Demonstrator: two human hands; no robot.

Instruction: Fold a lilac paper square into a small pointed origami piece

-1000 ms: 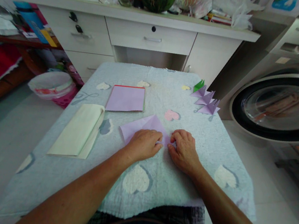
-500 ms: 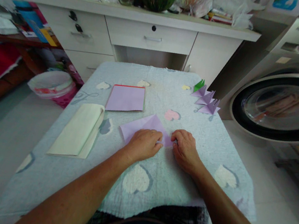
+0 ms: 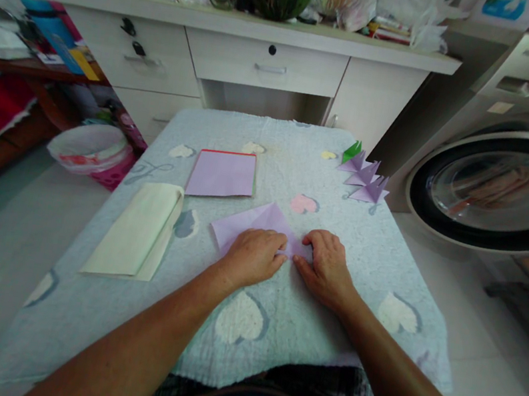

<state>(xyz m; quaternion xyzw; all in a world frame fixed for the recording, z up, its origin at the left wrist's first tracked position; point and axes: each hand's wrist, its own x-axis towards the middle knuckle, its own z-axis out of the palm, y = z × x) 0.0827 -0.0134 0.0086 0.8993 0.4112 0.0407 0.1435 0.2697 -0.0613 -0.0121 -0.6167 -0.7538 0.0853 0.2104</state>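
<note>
A lilac sheet of paper (image 3: 250,223), partly folded, lies on the pale blue cloth with heart shapes (image 3: 239,349). My left hand (image 3: 253,256) rests on its near edge with the fingers curled and pressed down. My right hand (image 3: 327,264) presses the paper's right corner with bent fingers. The two hands almost touch above the fold. Much of the paper's near part is hidden under them.
A stack of lilac sheets (image 3: 222,174) lies further back, a cream folded cloth (image 3: 140,230) at the left. Several folded paper pieces (image 3: 366,174) sit at the far right corner. A desk with drawers (image 3: 246,66) stands behind, a washing machine door (image 3: 500,187) at the right.
My right hand has slid a little to the left along the paper toward my left hand. The left hand has stayed put.
</note>
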